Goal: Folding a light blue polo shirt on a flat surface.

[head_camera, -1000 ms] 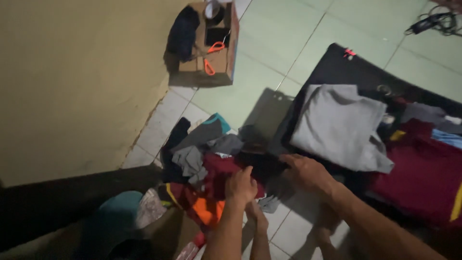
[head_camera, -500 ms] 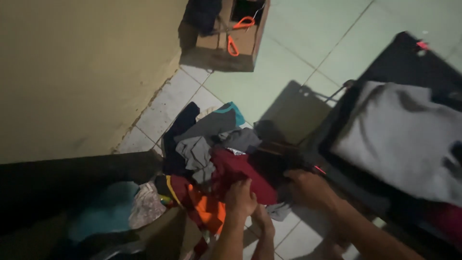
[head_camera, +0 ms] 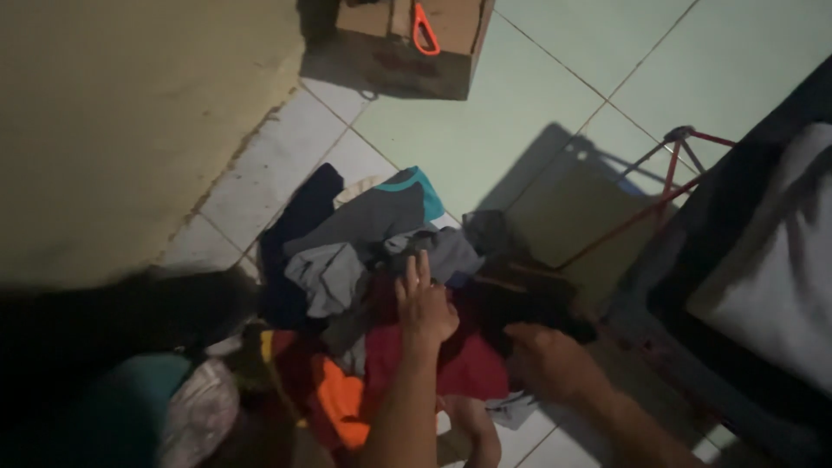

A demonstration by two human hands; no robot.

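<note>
Since half a second ago your view has swung further left and down, so the clothes heap fills the middle and the black folding table [head_camera: 745,217] with its grey garment [head_camera: 780,286] has slid to the far right of your right hand.

Beyond both hands, pale green and white floor tiles [head_camera: 520,113] run up to a brown cardboard box [head_camera: 407,48] against the beige wall [head_camera: 130,113], an orange-handled tool [head_camera: 423,26] lying on top of it.

Under your hands sprawls the heap of loose clothes [head_camera: 364,286], dumped on the floor just left of the table: a grey-and-teal top [head_camera: 381,212] at the far side, a crumpled grey shirt [head_camera: 329,277] to the left of your left hand, a red garment [head_camera: 459,364] beneath both wrists, an orange piece [head_camera: 342,403] nearest you.

Your left hand [head_camera: 425,308] lies flat with fingers spread, apparently pinning the red garment. Your right hand [head_camera: 546,360] reaches into a dark garment [head_camera: 529,299]; whether its fingers have closed on the cloth cannot be told in this dim light.
</note>
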